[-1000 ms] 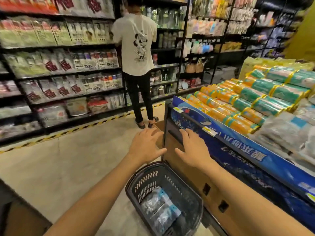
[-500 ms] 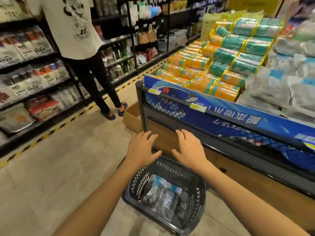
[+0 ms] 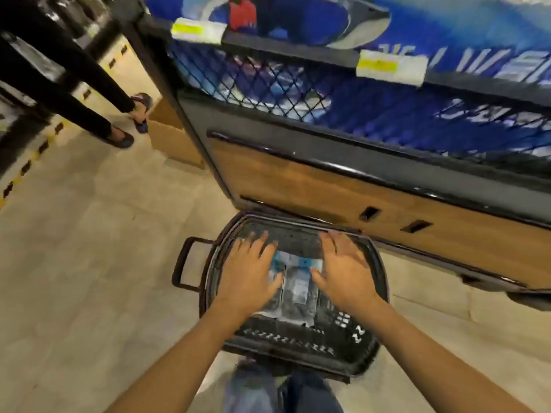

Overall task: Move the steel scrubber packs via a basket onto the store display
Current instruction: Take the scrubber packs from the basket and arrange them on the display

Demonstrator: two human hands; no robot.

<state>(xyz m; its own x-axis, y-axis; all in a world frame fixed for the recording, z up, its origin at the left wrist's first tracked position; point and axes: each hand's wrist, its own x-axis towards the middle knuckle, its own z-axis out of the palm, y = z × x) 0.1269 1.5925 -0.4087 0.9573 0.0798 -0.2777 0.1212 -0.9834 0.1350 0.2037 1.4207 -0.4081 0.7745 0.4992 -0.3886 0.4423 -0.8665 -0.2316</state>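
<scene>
Dark grey perforated plastic basket (image 3: pixel 298 344) stands on beige floor (image 3: pixel 89 263), just beside base of wood-panelled display stand (image 3: pixel 298 180) with black mesh guard and blue banner. Clear-wrapped steel scrubber packs (image 3: pixel 298 290) with blue labels lie flat on basket bottom. Above them, left hand (image 3: pixel 247 275) and right hand (image 3: pixel 346 275), fingers straight and spread, gripping nothing; contact with packs cannot be told through blur. Judged progress: carrying leg done, basket parked at display; unloading not yet begun. Remaining: lift packs, set on display top, which is out of view.
</scene>
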